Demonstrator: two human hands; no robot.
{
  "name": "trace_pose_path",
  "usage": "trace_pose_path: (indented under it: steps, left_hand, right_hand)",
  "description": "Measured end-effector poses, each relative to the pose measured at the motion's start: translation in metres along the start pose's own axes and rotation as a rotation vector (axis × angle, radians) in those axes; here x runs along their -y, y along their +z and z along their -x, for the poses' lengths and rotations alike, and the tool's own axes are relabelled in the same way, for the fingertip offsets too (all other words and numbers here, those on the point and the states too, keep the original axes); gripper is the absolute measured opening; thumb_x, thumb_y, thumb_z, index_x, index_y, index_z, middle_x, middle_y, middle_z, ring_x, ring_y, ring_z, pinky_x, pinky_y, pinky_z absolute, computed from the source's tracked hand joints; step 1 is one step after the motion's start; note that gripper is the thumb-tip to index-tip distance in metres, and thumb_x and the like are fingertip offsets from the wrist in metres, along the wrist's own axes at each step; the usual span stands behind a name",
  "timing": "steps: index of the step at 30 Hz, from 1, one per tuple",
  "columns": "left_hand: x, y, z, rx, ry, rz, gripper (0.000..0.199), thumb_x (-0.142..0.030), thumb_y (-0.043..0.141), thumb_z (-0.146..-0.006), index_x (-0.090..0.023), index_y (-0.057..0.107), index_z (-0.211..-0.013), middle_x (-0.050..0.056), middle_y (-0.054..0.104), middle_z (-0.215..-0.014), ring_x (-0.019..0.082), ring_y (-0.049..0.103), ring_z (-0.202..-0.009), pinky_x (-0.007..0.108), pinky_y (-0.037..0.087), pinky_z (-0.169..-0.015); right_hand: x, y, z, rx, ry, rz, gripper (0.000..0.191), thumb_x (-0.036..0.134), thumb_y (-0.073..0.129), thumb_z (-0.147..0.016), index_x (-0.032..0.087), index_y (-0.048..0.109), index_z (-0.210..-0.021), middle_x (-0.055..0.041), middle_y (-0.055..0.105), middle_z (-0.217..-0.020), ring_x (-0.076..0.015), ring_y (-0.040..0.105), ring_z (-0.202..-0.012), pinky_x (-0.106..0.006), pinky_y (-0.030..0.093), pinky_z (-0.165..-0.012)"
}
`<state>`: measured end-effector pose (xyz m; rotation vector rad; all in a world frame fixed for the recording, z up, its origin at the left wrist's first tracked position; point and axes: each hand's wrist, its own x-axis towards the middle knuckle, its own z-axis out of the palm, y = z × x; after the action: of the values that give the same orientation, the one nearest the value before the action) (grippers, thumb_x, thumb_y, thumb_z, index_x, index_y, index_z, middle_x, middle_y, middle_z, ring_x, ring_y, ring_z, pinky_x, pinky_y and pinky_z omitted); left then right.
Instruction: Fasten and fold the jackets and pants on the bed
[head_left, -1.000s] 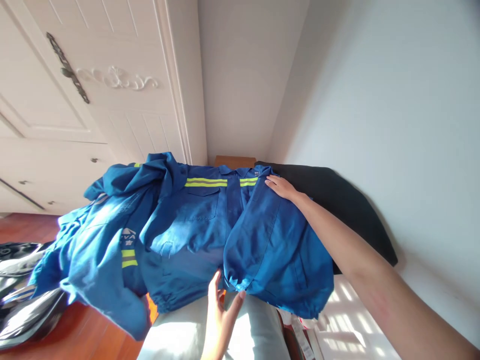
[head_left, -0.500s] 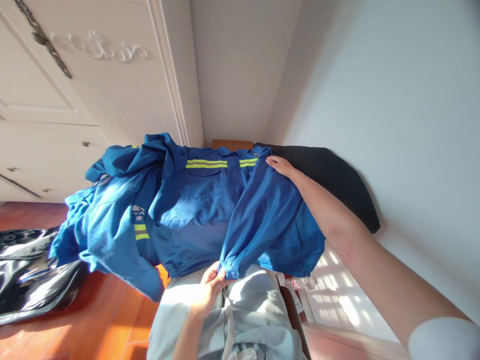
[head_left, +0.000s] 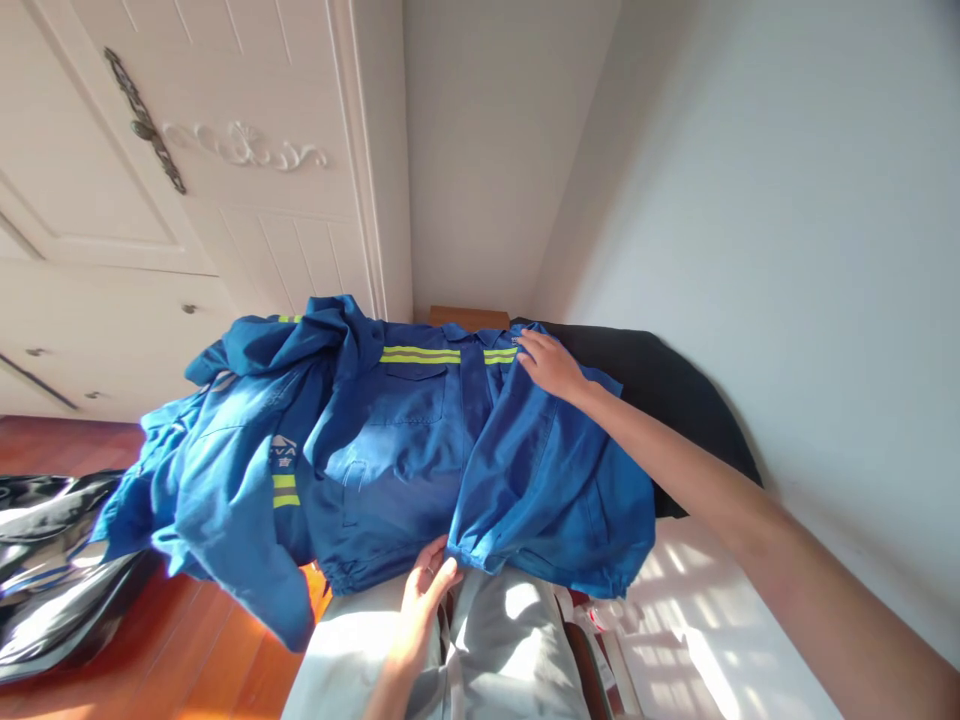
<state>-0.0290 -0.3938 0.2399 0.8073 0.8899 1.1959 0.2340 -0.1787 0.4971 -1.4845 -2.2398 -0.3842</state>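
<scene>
A blue work jacket (head_left: 405,470) with yellow-and-grey reflective stripes lies front up before me. One sleeve (head_left: 510,460) is folded down across its front, the cuff near the lower hem. My right hand (head_left: 553,366) rests on the jacket at the shoulder by the collar, fingers stretched out. My left hand (head_left: 426,592) is at the cuff and hem, with thumb and fingers apart and the fingertips touching the cloth edge. More bunched blue clothing (head_left: 232,430) with a white logo lies at the left, partly over the jacket.
Behind the jacket is a dark rounded surface (head_left: 637,370) against the pale wall (head_left: 810,220). A white cabinet (head_left: 292,240) stands at the back left. A black shiny bag-like item (head_left: 52,600) lies on the wooden floor (head_left: 195,640). My legs in grey trousers (head_left: 510,630) are below the hem.
My left hand has loosened its pinch on the cuff. My right hand has shifted slightly inward and flattened over the shoulder. The camera view has tilted a little.
</scene>
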Motion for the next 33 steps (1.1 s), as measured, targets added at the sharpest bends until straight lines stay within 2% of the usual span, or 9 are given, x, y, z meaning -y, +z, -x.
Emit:
trace_pose_path:
  steps: [4, 8, 12, 15, 17, 21, 25, 29, 33]
  left_hand:
    - [0.006, -0.001, -0.006, 0.067, -0.002, -0.169, 0.034, -0.066, 0.068, -0.073, -0.035, 0.074, -0.087, 0.0, 0.075, -0.089, 0.031, 0.07, -0.097, 0.045, 0.054, -0.094]
    - [0.009, -0.003, -0.012, 0.066, 0.001, -0.247, 0.037, -0.075, 0.069, -0.062, -0.038, 0.07, -0.065, 0.001, 0.071, -0.072, 0.033, 0.071, -0.08, 0.05, 0.055, -0.084]
    - [0.007, -0.006, -0.009, -0.041, 0.045, -0.29, 0.033, -0.074, 0.069, -0.059, -0.041, 0.07, -0.065, 0.004, 0.069, -0.07, 0.037, 0.07, -0.076, 0.054, 0.055, -0.075]
    - [-0.011, 0.0, 0.001, -0.335, 0.331, -0.346, 0.023, -0.064, 0.069, -0.065, -0.049, 0.07, -0.081, 0.006, 0.068, -0.073, 0.037, 0.069, -0.071, 0.053, 0.056, -0.067]
    - [-0.038, 0.014, 0.008, -0.413, 0.598, -0.426, 0.019, -0.056, 0.067, -0.071, -0.05, 0.069, -0.089, 0.006, 0.066, -0.074, 0.035, 0.066, -0.066, 0.051, 0.055, -0.059]
    - [-0.117, 0.075, -0.001, -0.1, 0.94, -0.621, 0.018, -0.031, 0.056, -0.09, -0.032, 0.068, -0.103, 0.008, 0.07, -0.099, 0.027, 0.069, -0.086, 0.042, 0.059, -0.072]
    - [-0.182, 0.15, -0.071, 0.237, 1.093, -0.911, 0.033, -0.03, 0.041, -0.1, -0.022, 0.058, -0.127, 0.013, 0.062, -0.132, 0.025, 0.057, -0.126, 0.042, 0.048, -0.106]
    - [-0.193, 0.193, -0.163, 0.451, 1.037, -1.277, 0.052, -0.042, 0.037, -0.101, -0.014, 0.045, -0.144, 0.018, 0.044, -0.153, 0.029, 0.035, -0.146, 0.047, 0.036, -0.117]
    - [-0.174, 0.191, -0.208, 0.557, 0.862, -1.501, 0.083, -0.064, 0.034, -0.097, 0.001, 0.034, -0.15, 0.026, 0.028, -0.158, 0.034, 0.021, -0.15, 0.048, 0.025, -0.122]
  right_hand:
    - [0.044, 0.012, 0.034, 0.128, -0.374, -0.026, 0.062, 0.057, 0.037, -0.101, 0.016, 0.049, -0.146, -0.0139, 0.039, -0.157, -0.0267, 0.031, -0.148, -0.048, 0.022, -0.123]
    - [0.053, 0.035, 0.055, 0.36, -0.307, -0.066, 0.079, 0.066, 0.026, -0.099, 0.01, 0.035, -0.154, -0.0185, 0.029, -0.16, -0.0297, 0.025, -0.15, -0.05, 0.025, -0.122]
    - [0.05, 0.038, 0.055, 0.426, -0.272, -0.112, 0.084, 0.068, 0.022, -0.098, 0.008, 0.026, -0.157, -0.0181, 0.019, -0.163, -0.0285, 0.017, -0.152, -0.048, 0.019, -0.125]
    - [0.053, 0.029, 0.053, 0.436, -0.274, -0.128, 0.084, 0.069, 0.024, -0.097, 0.01, 0.025, -0.157, -0.0166, 0.02, -0.163, -0.0275, 0.017, -0.152, -0.046, 0.021, -0.124]
    - [0.055, 0.022, 0.053, 0.375, -0.293, -0.11, 0.084, 0.069, 0.026, -0.097, 0.01, 0.027, -0.157, -0.0165, 0.023, -0.162, -0.0272, 0.02, -0.151, -0.046, 0.022, -0.124]
    - [0.048, 0.012, 0.047, 0.179, -0.257, -0.006, 0.077, 0.064, 0.032, -0.099, 0.009, 0.035, -0.153, -0.0186, 0.034, -0.158, -0.0293, 0.028, -0.149, -0.05, 0.026, -0.122]
    - [0.022, 0.004, 0.042, 0.145, -0.171, 0.059, 0.063, 0.045, 0.036, -0.102, 0.003, 0.04, -0.149, -0.0237, 0.04, -0.153, -0.0318, 0.035, -0.146, -0.051, 0.032, -0.119]
    - [-0.011, -0.005, 0.055, 0.183, -0.108, 0.082, 0.06, 0.039, 0.041, -0.1, 0.008, 0.04, -0.15, -0.0192, 0.04, -0.155, -0.0296, 0.035, -0.146, -0.049, 0.032, -0.119]
    - [-0.048, -0.017, 0.081, 0.287, 0.081, 0.087, 0.083, 0.064, 0.035, -0.097, 0.002, 0.033, -0.153, -0.0232, 0.029, -0.158, -0.0317, 0.027, -0.149, -0.048, 0.026, -0.122]
